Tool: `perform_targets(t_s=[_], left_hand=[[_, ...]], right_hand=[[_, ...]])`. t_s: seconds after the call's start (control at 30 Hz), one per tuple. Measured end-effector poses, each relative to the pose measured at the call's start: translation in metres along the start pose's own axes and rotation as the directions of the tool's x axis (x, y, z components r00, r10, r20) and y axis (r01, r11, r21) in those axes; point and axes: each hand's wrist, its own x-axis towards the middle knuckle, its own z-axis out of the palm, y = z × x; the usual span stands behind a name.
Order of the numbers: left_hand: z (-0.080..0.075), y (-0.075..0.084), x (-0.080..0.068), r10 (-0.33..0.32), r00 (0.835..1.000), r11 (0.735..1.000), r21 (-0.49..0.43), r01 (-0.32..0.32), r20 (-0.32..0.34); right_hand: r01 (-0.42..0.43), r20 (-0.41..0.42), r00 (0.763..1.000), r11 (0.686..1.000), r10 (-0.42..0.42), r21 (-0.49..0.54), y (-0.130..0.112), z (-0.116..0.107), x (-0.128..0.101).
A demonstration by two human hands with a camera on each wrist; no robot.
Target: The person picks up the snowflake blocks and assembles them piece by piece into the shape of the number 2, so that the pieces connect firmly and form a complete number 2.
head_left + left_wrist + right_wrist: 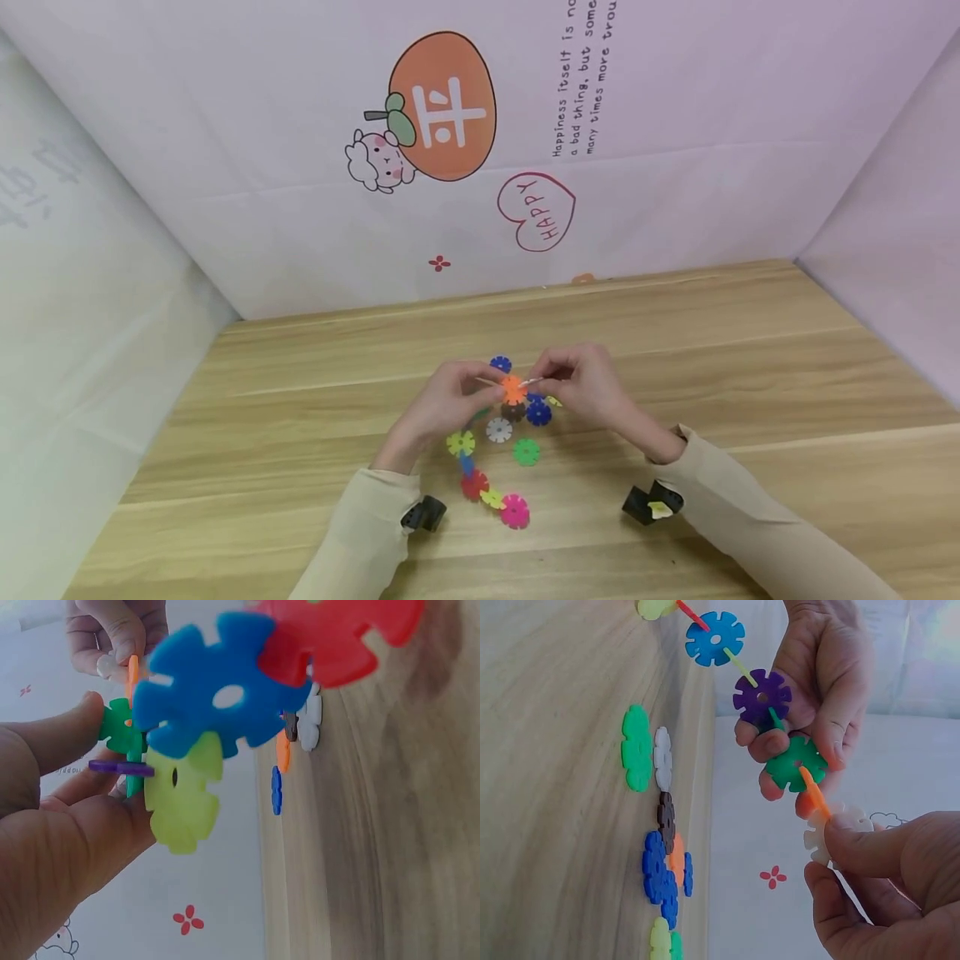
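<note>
Notched plastic discs are slotted together in a chain, raised over the table. My left hand [442, 404] pinches a green disc [796, 765] of that chain. An orange disc [513, 389] follows it, seen edge-on in the right wrist view. My right hand [588, 385] pinches a white disc [817, 838] between thumb and fingers, its edge right at the orange disc. Away from the hands, the chain continues with a purple disc [761, 696], a yellow-green disc [184, 799], a blue disc [214, 694], a red disc [337, 641], a yellow disc [492, 499] and a pink disc [515, 512].
Loose discs lie on the wooden table [300, 433] below the hands: white [499, 430], brown [513, 412], green [527, 452], dark blue [538, 412] and several others. A printed cloth wall [675, 167] stands behind the table. Black devices [652, 504] sit at both wrists.
</note>
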Motion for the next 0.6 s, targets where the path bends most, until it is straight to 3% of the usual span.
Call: perform_targets(t_s=[0.2, 0.6], left_hand=[[-0.003, 0.0019, -0.0019, -0.046, 0.998, 0.999, -0.004, 0.046, 0.049], [-0.0048, 0.0008, -0.0021, -0.007, 0.99, 1.0, -0.028, 0.011, 0.143]], right_hand=[[-0.023, 0.021, 1.0, 1.0, 0.023, 0.015, -0.0027, -0.0038, 0.0004], [-0.084, 0.075, 0.994, 0.996, 0.085, -0.021, 0.0011, -0.0049, -0.0004]])
